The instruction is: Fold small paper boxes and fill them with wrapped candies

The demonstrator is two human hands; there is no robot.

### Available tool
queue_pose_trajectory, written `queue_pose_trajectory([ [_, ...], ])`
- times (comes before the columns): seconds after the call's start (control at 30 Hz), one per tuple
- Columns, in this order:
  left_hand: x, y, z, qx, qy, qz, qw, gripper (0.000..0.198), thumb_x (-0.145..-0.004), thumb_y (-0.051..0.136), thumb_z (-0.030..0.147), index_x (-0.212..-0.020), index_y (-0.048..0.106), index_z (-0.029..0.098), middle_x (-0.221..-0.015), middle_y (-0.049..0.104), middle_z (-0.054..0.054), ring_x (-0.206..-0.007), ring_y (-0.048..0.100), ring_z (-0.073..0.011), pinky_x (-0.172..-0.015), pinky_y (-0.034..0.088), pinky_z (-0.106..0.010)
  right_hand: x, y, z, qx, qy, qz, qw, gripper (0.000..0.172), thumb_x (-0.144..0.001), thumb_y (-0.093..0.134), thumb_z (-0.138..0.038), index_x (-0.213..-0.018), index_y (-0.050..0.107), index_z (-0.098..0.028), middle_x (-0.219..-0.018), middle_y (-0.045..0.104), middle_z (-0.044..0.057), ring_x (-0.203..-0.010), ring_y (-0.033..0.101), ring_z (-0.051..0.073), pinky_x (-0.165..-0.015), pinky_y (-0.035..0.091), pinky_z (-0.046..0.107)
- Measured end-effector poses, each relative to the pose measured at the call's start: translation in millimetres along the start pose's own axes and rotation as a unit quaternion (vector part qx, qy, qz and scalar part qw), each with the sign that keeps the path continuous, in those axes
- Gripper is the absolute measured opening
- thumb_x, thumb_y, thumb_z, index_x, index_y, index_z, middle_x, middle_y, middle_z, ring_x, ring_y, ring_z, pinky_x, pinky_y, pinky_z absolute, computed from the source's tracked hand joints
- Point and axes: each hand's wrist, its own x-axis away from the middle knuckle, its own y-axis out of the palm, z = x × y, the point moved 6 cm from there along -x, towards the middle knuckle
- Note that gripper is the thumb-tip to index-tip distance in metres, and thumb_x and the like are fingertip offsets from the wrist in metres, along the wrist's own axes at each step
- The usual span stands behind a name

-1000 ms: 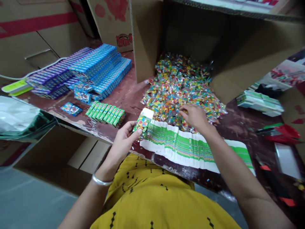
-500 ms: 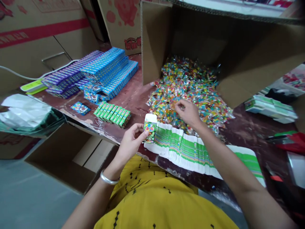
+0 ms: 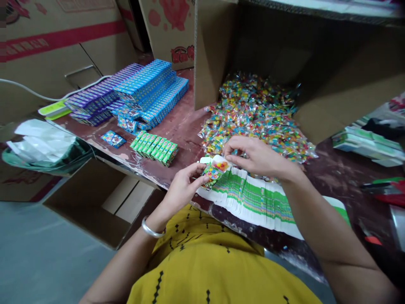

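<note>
My left hand (image 3: pixel 185 190) is closed round a small green printed box (image 3: pixel 211 174), held open-end up just above the table's near edge. My right hand (image 3: pixel 257 157) pinches a small clear sachet of coloured sweets (image 3: pixel 221 164) at the mouth of that box. Under both hands lies a long fanned row of flat green-and-white box blanks (image 3: pixel 253 198). Behind them a heap of coloured sweet sachets (image 3: pixel 256 114) spills from a large cardboard carton (image 3: pixel 316 63) lying on its side.
A short row of filled green boxes (image 3: pixel 155 147) stands left of my hands. Stacks of blue and purple boxes (image 3: pixel 136 93) sit further back left. An open carton (image 3: pixel 101 202) and a bin with white bags (image 3: pixel 44 147) are beside the table. More green packs (image 3: pixel 367 143) lie at right.
My right hand left the sachet heap with one sachet and came back to the box mouth. My left hand tilted the green box towards it. The camera shifted slightly.
</note>
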Motion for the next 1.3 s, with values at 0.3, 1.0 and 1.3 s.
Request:
queue_pose_trajectory([
  [0.3,3,1.9,10,0.160,0.014,0.084,0.983,0.052,-0.082,0.077,0.030,-0.128,0.053,0.024,-0.105,0.069,-0.005,-0.095,0.068,-0.0178,-0.083,0.056,-0.029,13,11,0,-0.144,0.042,0.159,0.976,0.013,-0.095,0.063,-0.033,-0.096,0.073,-0.024,-0.101,0.074,0.004,-0.094,0.067,0.019,-0.083,0.053,0.035],
  [1.0,9,13.0,17,0.184,0.020,0.125,0.975,0.043,-0.077,0.080,0.024,-0.107,0.049,0.023,-0.106,0.056,-0.001,-0.088,0.061,-0.0112,-0.076,0.055,-0.022,16,54,5,-0.385,0.118,0.207,0.892,0.026,-0.081,0.077,-0.043,-0.081,0.063,-0.022,-0.089,0.071,0.003,-0.084,0.067,0.018,-0.077,0.056,0.034],
  [1.3,14,6.7,20,0.088,0.063,0.129,0.986,0.046,-0.083,0.075,0.024,-0.123,0.053,0.026,-0.123,0.058,-0.006,-0.115,0.059,-0.0197,-0.089,0.057,-0.028,4,48,14,-0.390,0.173,0.150,0.892,0.025,-0.073,0.083,-0.040,-0.073,0.069,-0.019,-0.076,0.071,0.002,-0.071,0.063,0.016,-0.070,0.052,0.033],
])
